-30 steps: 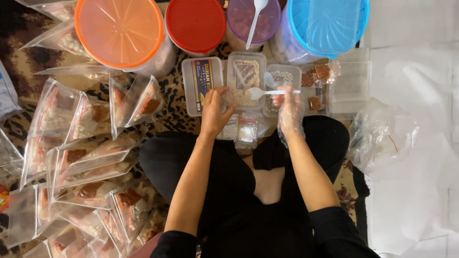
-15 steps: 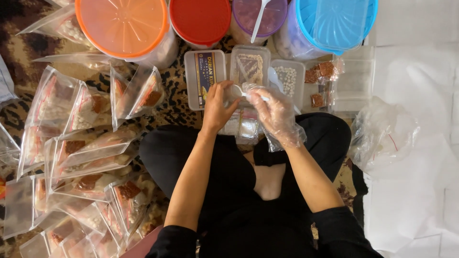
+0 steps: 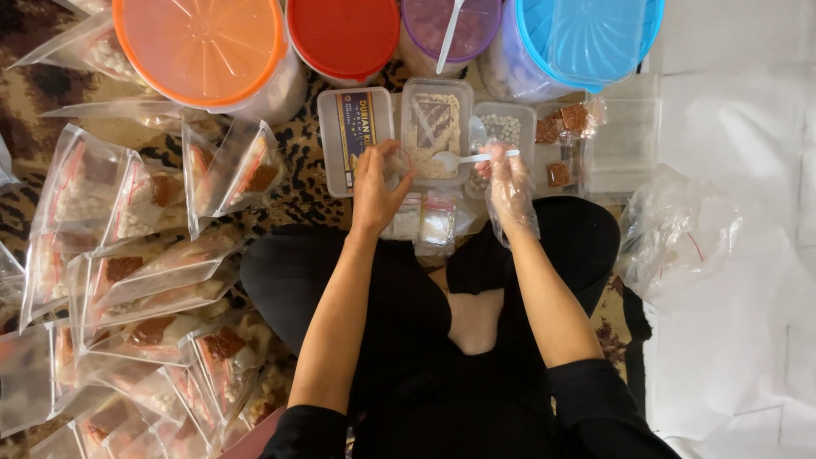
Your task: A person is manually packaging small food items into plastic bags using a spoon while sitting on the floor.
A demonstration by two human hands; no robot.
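Observation:
My left hand [image 3: 378,183] is bare and pinches the top of a small clear plastic bag [image 3: 422,219] that hangs over my lap. My right hand [image 3: 508,185], inside a loose clear plastic glove, grips a white plastic spoon [image 3: 463,158] by its handle. The spoon's bowl sits over the near end of a clear rectangular tub of pale crumbly grains [image 3: 435,127]. A second tub [image 3: 507,129] holding small white balls stands just right of it.
Several filled clear zip bags [image 3: 136,280] cover the patterned mat at left. Big round tubs with orange [image 3: 200,47], red [image 3: 342,34], purple [image 3: 449,25] and blue [image 3: 586,34] lids line the far side. A labelled box [image 3: 354,132], brown cubes [image 3: 561,144] and a crumpled bag [image 3: 676,234] lie nearby.
My hands met over the small bag half a second ago. Since then my right hand has drawn back to the right, and the spoon lies level at the grain tub again.

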